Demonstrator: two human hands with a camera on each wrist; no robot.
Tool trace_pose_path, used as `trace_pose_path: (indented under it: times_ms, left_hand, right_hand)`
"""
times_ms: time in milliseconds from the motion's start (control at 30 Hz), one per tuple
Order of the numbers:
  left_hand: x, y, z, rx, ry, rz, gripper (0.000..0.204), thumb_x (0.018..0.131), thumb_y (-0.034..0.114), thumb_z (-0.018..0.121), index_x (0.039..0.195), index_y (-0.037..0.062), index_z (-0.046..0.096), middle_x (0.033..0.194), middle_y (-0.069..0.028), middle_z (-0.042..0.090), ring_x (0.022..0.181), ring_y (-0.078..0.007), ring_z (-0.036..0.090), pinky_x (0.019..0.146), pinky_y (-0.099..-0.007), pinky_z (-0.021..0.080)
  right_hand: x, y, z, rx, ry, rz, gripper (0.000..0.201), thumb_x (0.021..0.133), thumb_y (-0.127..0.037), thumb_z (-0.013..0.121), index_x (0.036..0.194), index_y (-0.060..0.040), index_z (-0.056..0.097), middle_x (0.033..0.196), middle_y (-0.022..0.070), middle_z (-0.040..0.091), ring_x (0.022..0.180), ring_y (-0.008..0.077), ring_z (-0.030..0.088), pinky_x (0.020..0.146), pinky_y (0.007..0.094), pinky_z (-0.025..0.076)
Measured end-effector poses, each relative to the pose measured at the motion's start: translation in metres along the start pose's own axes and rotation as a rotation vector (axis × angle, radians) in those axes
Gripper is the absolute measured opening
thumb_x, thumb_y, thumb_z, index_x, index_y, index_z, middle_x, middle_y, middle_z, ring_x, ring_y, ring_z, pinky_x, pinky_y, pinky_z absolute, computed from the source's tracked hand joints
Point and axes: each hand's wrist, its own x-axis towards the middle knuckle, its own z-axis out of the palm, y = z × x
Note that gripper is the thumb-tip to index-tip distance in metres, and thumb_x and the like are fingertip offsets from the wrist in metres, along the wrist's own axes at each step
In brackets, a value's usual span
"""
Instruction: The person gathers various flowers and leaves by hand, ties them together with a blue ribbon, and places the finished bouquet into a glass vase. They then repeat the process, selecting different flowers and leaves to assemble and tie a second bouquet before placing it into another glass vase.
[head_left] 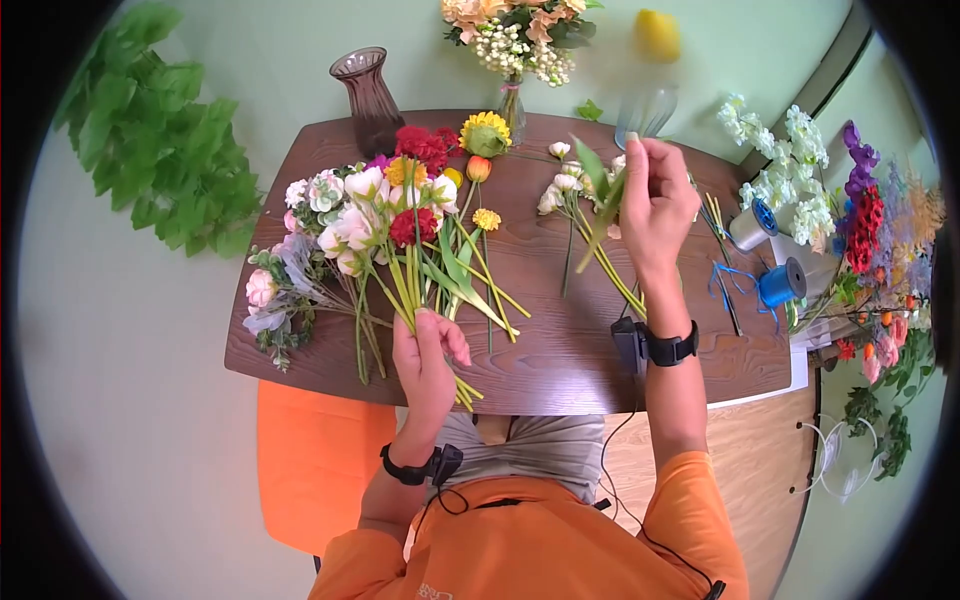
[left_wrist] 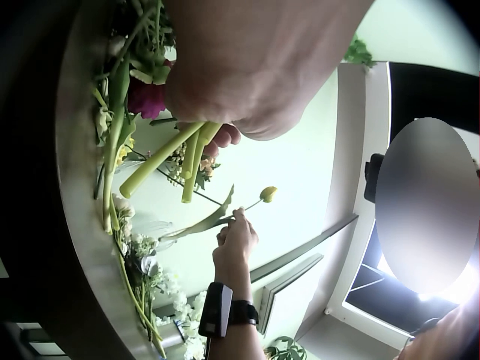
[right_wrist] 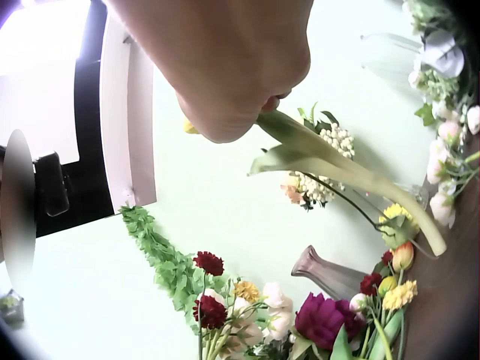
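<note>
My left hand (head_left: 424, 362) grips a bundle of green stems (left_wrist: 161, 161) low down, near the table's front edge. White flowers (head_left: 352, 225), dark red carnations (head_left: 413, 227) and an orange-yellow bloom (head_left: 405, 172) fan out above it. Raised over the right half of the table, my right hand (head_left: 662, 205) pinches a yellow tulip (left_wrist: 268, 194) by its stem just under the bloom. The tulip's long leaf (right_wrist: 322, 159) and pale stem hang down from the fingers, cut end lowest. In the head view its bloom is blurred.
On the table (head_left: 560, 350) lie loose white flowers (head_left: 563, 185) and pink roses (head_left: 261, 288). A purple glass vase (head_left: 367, 95) and a clear glass vase (head_left: 646, 110) stand at the back, flanking a filled vase (head_left: 511, 108). Blue ribbon (head_left: 780, 284) sits at right.
</note>
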Motion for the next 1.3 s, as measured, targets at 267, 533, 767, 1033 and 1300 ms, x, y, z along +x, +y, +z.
trace_pose_path:
  times_ms: [267, 533, 767, 1033, 1300]
  left_hand:
    - [0.0, -0.006, 0.0, 0.044, -0.035, 0.034, 0.026, 0.114, 0.025, 0.034, 0.099, 0.0053, 0.042, 0.071, -0.0075, 0.052, 0.059, -0.0142, 0.053, 0.056, -0.0291, 0.049]
    - [0.005, -0.004, 0.003, 0.059, -0.08, 0.061, 0.024, 0.114, 0.02, 0.031, 0.111, -0.0004, 0.043, 0.083, -0.0167, 0.067, 0.074, -0.0211, 0.068, 0.07, -0.0323, 0.058]
    - [0.001, -0.011, 0.036, 0.21, -0.168, 0.011, 0.023, 0.113, 0.019, 0.034, 0.117, -0.0017, 0.042, 0.087, -0.0171, 0.068, 0.083, -0.0244, 0.073, 0.074, -0.0347, 0.061]
    - [-0.007, -0.012, 0.039, 0.067, -0.192, -0.107, 0.012, 0.111, 0.013, 0.036, 0.112, 0.004, 0.044, 0.077, -0.0067, 0.06, 0.052, -0.0078, 0.053, 0.044, -0.0228, 0.042]
    - [-0.01, -0.025, 0.037, 0.164, -0.185, -0.074, 0.017, 0.11, 0.011, 0.037, 0.123, 0.0043, 0.046, 0.075, -0.0018, 0.055, 0.051, -0.0042, 0.048, 0.043, -0.0214, 0.037]
  right_hand:
    - [0.011, -0.013, -0.037, -0.232, 0.127, -0.389, 0.005, 0.093, -0.004, 0.072, 0.097, -0.0016, 0.069, 0.072, 0.0078, 0.065, 0.054, 0.0138, 0.059, 0.05, 0.0273, 0.045]
    - [-0.004, -0.059, -0.076, 0.273, -0.026, 0.168, 0.011, 0.103, -0.013, 0.064, 0.101, -0.0024, 0.066, 0.077, -0.0056, 0.061, 0.062, 0.0002, 0.047, 0.054, 0.0169, 0.036]
    - [-0.093, -0.065, -0.016, 0.565, -0.498, 0.499, 0.014, 0.104, -0.014, 0.063, 0.099, -0.0013, 0.064, 0.066, -0.0071, 0.055, 0.054, -0.0025, 0.044, 0.047, 0.0179, 0.032]
    - [-0.111, -0.066, 0.003, 0.589, -0.495, 0.549, 0.016, 0.104, -0.014, 0.063, 0.1, 0.0015, 0.062, 0.062, -0.0012, 0.061, 0.047, 0.0022, 0.055, 0.04, 0.022, 0.038]
    - [-0.116, -0.063, 0.004, 0.502, -0.499, 0.503, 0.015, 0.1, -0.013, 0.069, 0.096, 0.0001, 0.063, 0.06, -0.0028, 0.062, 0.05, -0.0013, 0.049, 0.044, 0.021, 0.035]
